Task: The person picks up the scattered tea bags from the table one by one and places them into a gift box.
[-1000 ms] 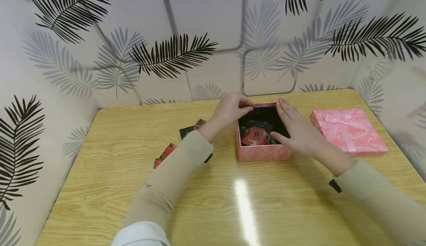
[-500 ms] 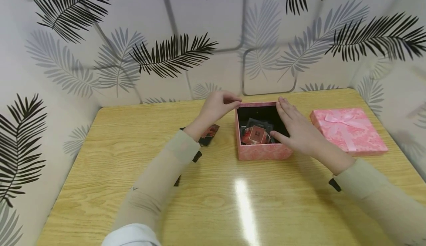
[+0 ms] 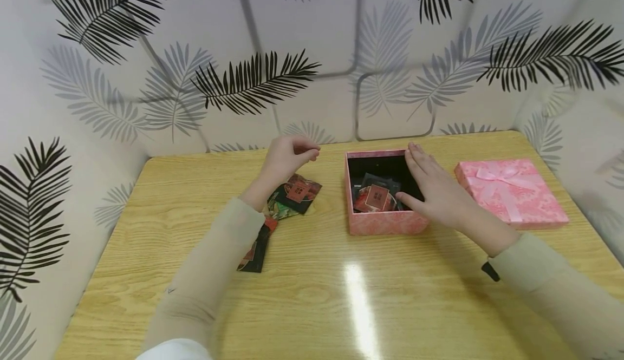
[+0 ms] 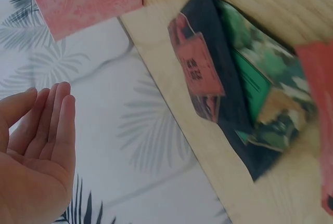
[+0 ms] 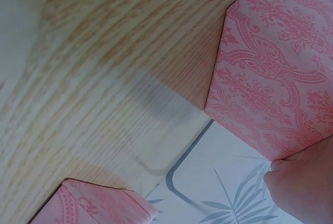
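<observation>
Shifted toward nine o'clock: my empty, relaxed left hand (image 3: 281, 159); spread right hand (image 3: 441, 193) likely braces box (image 3: 382, 224) at three.

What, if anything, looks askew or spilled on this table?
Left of the open pink box, a dark packet and a green packet overlap at crooked angles, which looks untidy; no spill or damage shows.

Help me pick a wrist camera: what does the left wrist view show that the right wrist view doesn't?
Only left wrist: the left hand, holding nothing, a dark sachet, a green sachet and a cropped red item.
Only right wrist: part of the right hand against the pink box, and part of the lid.
Both: the box, wooden table and leaf-patterned wall.
</observation>
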Tool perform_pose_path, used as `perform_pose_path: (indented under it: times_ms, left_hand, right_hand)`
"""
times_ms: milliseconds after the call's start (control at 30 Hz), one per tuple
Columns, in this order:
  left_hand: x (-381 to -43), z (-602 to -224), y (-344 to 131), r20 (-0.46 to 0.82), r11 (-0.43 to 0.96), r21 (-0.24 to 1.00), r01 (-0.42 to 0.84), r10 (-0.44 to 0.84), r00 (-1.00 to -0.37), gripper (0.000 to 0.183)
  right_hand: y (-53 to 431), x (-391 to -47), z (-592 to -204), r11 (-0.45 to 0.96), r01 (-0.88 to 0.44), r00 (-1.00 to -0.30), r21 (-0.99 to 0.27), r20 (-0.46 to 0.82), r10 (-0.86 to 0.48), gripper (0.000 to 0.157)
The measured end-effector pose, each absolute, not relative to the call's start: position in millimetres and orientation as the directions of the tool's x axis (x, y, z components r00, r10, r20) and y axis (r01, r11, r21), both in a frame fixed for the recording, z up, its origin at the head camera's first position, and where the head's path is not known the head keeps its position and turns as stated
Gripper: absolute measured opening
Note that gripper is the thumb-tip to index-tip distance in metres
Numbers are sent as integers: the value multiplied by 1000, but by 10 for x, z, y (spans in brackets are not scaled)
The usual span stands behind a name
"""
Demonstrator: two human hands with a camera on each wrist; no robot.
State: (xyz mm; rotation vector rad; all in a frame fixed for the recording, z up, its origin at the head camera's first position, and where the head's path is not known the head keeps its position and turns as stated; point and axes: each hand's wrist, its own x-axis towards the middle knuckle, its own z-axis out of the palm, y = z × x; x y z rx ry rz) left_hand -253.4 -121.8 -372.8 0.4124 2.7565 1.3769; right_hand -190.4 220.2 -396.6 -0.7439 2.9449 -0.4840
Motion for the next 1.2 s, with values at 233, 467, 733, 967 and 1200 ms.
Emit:
perform_pose_path:
  times_ms: [233, 467, 733, 967, 1200]
  left_hand:
    - [-2480, -3786, -1509, 66, 563, 809, 166, 194, -979, 24]
    - [-2411, -3838, -1778, 48, 567, 813, 129, 156, -987, 24]
    - [-2315, -3936, -2020, 24, 555, 829, 75, 99, -995, 25]
    - [-2216, -4074, -2235, 1, 556, 831, 29, 51, -999, 26]
    - [-2087, -4186, -2418, -12, 563, 826, 8, 32, -999, 25]
  right_hand:
    - [2196, -1897, -3935, 842, -437, -886, -316, -8, -463, 95]
    - [2195, -1896, -3930, 846, -430, -889, -315, -16, -458, 95]
    - [2202, -1895, -3949, 842, -439, -886, -312, -6, -464, 95]
    - [2197, -1896, -3967, 842, -439, -886, -314, -4, -464, 95]
    - [2193, -1900, -3964, 843, -434, -887, -317, -10, -461, 95]
